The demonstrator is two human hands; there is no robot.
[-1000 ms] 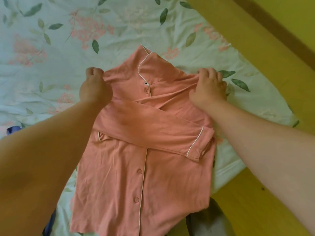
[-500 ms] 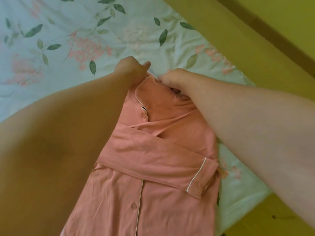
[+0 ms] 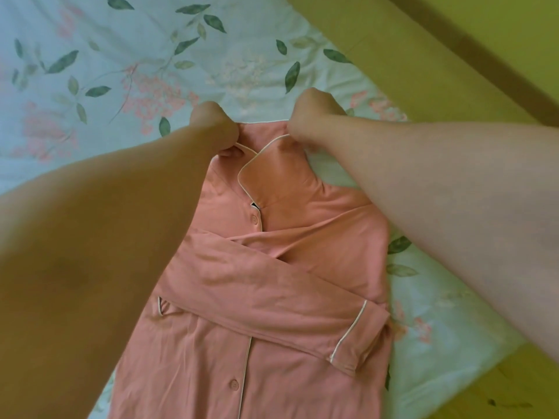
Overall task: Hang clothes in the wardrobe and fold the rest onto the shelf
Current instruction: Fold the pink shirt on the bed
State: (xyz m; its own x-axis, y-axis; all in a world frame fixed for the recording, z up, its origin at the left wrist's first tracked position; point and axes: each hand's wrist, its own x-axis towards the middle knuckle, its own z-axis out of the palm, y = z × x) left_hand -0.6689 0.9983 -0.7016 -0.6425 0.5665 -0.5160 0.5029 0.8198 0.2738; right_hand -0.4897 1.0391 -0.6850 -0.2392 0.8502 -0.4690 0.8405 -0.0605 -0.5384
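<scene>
1. A person's left hand (image 3: 211, 125) and right hand (image 3: 314, 116) are gripping the far end of a pink shirt (image 3: 287, 385), one at each side of its collar (image 3: 272, 170).
2. The fingers of both hands are curling in, clamped on the collar's white-piped cloth.
3. The shirt is lying buttoned and face up on a floral bed sheet (image 3: 121, 65), its hem running out of view at the near edge.
4. One sleeve (image 3: 257, 291) is lying folded across the chest, its cuff (image 3: 354, 337) pointing near right.
5. Yellow wood (image 3: 423, 65) is showing beyond the sheet at right.
</scene>
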